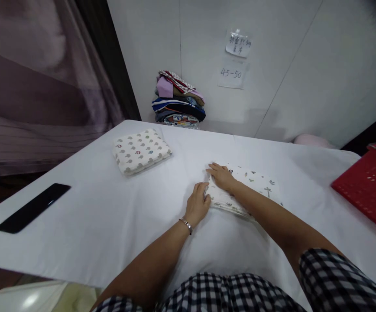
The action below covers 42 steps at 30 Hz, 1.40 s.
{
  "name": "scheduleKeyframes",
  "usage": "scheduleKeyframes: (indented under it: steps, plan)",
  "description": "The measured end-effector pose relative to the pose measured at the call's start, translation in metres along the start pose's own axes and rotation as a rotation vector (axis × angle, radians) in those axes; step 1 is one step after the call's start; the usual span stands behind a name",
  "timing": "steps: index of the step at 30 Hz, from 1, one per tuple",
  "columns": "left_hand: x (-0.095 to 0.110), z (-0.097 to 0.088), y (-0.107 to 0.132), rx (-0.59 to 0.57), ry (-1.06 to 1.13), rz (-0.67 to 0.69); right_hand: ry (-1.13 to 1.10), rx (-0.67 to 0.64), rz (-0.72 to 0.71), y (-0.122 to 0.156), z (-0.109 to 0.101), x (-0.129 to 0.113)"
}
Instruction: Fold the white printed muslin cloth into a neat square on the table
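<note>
A folded white cloth [253,180] printed with small plants and palm trees lies on the table in front of me. My right hand [222,177] rests flat on its upper left part, fingers stretched toward the left edge. At that same edge, my left hand [197,204], with a bracelet on its wrist, is closed round the lower left corner of the cloth, thumb and fingers bent. My right forearm covers part of the cloth's near side. Farther left is a second folded cloth [142,151], white with grey tree shapes, which neither hand touches.
A white-covered table [136,234] spans the view. On its left lies a flat black object [34,208]; a red basket [370,186] stands at the right. Beyond the far edge, a stack of folded fabrics [179,102] sits against the wall, with paper signs [233,73] above.
</note>
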<state>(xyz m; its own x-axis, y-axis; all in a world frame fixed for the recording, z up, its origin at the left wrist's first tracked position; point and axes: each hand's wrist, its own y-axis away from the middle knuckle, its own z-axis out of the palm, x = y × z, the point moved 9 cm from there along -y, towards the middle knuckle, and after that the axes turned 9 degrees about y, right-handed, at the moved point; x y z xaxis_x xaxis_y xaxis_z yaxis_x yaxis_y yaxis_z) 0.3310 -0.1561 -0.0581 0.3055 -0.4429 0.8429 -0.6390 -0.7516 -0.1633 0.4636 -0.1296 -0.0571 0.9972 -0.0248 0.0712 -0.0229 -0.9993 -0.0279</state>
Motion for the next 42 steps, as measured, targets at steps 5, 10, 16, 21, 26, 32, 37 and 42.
scheduleKeyframes:
  steps: [5,10,16,21,26,32,37,42]
  plan:
    - [0.001,0.006,0.000,-0.057,-0.088,0.011,-0.077,0.058,0.112,0.010,0.001,0.009]
    - [0.001,0.006,-0.002,-0.038,-0.102,0.041,-0.107,-0.008,0.067,0.007,0.011,0.008]
    - [0.000,0.005,-0.003,-0.032,-0.078,0.031,-0.133,-0.041,0.040,0.008,0.009,0.016]
    - [-0.002,0.004,-0.003,-0.033,-0.049,0.040,-0.051,-0.056,0.148,0.048,0.013,0.076]
    - [-0.002,0.004,-0.005,-0.035,-0.057,0.039,-0.079,-0.039,0.419,0.121,0.017,0.166]
    - [-0.003,0.004,-0.006,-0.020,-0.072,0.055,-0.311,0.129,0.830,0.210,0.020,0.206]
    - [-0.002,0.004,-0.007,-0.014,-0.079,0.075,-0.645,0.254,1.015,0.263,0.029,0.172]
    - [-0.001,0.002,-0.009,-0.005,-0.077,0.088,-0.912,0.261,1.047,0.285,0.029,0.134]
